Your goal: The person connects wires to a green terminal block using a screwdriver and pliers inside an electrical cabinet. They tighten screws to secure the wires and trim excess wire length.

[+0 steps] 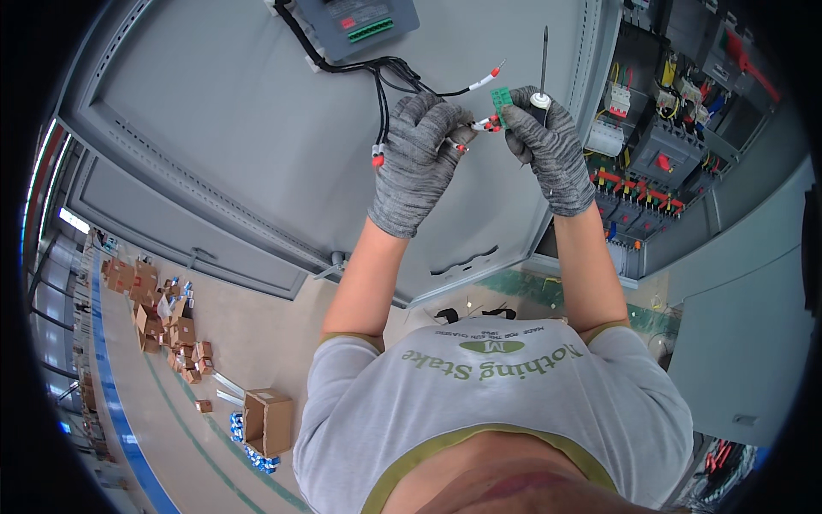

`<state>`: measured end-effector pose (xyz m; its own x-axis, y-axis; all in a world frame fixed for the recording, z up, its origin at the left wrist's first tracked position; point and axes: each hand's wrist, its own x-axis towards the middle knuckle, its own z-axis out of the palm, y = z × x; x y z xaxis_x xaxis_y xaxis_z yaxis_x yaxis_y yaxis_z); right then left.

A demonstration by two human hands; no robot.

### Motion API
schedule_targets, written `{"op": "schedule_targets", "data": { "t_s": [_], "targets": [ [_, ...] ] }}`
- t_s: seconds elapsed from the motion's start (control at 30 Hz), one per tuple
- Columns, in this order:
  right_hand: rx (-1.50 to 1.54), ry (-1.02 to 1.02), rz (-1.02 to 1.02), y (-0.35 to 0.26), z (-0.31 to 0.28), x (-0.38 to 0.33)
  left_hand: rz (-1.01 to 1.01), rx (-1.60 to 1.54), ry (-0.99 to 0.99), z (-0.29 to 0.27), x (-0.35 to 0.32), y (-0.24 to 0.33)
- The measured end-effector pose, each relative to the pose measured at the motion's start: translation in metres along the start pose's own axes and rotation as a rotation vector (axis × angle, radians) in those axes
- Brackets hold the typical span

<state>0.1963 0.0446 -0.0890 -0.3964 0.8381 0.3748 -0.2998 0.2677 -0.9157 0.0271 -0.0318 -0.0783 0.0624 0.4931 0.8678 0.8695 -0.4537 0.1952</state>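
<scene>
A gloved left hand (417,158) pinches red-tipped black wires (387,81) against a small green connector (501,105), gripped with a screwdriver (543,64) in the right hand (548,146), before an open cabinet door (257,146).

Head view, downward, near hands (479,146)
</scene>
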Motion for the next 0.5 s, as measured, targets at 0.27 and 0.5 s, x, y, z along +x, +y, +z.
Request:
{"op": "schedule_targets", "data": {
  "t_s": [0.27, 0.5],
  "targets": [
    [0.041, -0.057, -0.079, 0.0, 0.007, -0.001, 0.129, 0.11, 0.066, -0.003, 0.015, 0.01],
    [0.003, 0.008, -0.12, -0.013, 0.015, -0.003, -0.048, -0.029, -0.047, -0.01, 0.016, 0.009]
  ]
}}
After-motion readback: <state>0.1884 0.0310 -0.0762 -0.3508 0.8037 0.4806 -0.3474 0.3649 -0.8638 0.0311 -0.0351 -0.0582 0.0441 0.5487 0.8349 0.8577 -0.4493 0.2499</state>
